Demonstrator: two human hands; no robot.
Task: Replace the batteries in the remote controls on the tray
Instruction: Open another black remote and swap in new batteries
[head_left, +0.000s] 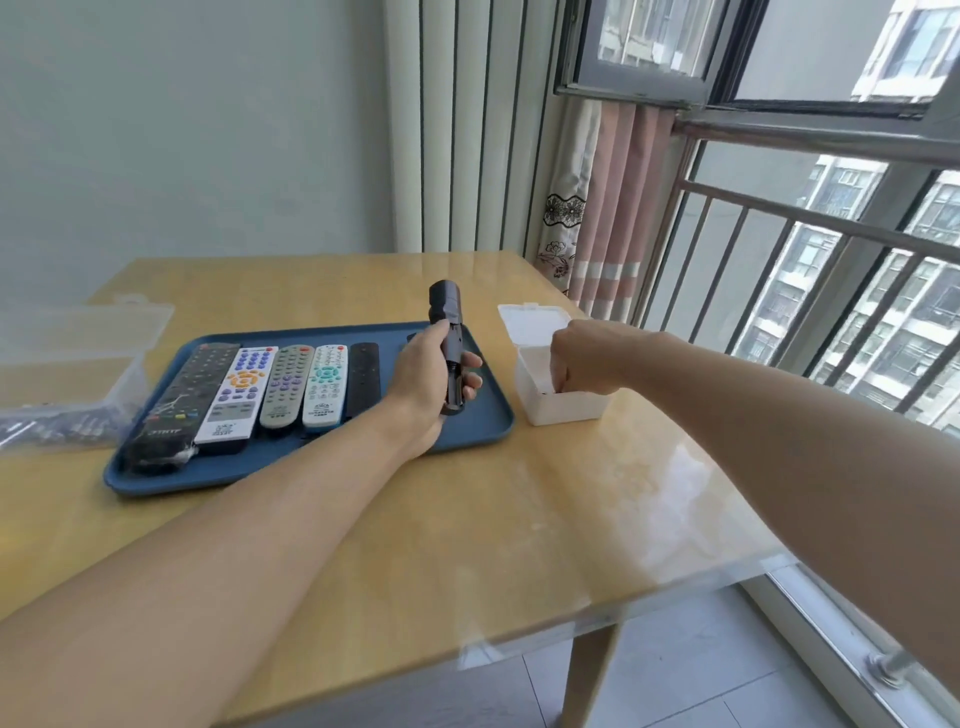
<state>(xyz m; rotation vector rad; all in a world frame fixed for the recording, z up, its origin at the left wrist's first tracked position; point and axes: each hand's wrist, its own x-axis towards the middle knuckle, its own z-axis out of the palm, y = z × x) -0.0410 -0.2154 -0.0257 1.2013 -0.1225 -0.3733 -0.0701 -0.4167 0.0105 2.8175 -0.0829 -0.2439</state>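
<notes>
Your left hand (423, 376) is wrapped around a slim black remote (451, 347), holding it nearly upright above the right end of the blue tray (467, 436); your thumb lies along one side and your fingertips curl round the other. Your right hand (584, 358) reaches down into a small white plastic box (561, 405) whose hinged lid stands open behind it. Its fingers are bent, but you cannot tell whether they pinch anything, since the box wall hides the tips. The tray is smooth, with a raised rounded rim, and five more long flat remotes (270, 389) lie side by side in it. A clear plastic box (78, 358) sits at the left edge of the glossy wooden table (467, 519).
</notes>
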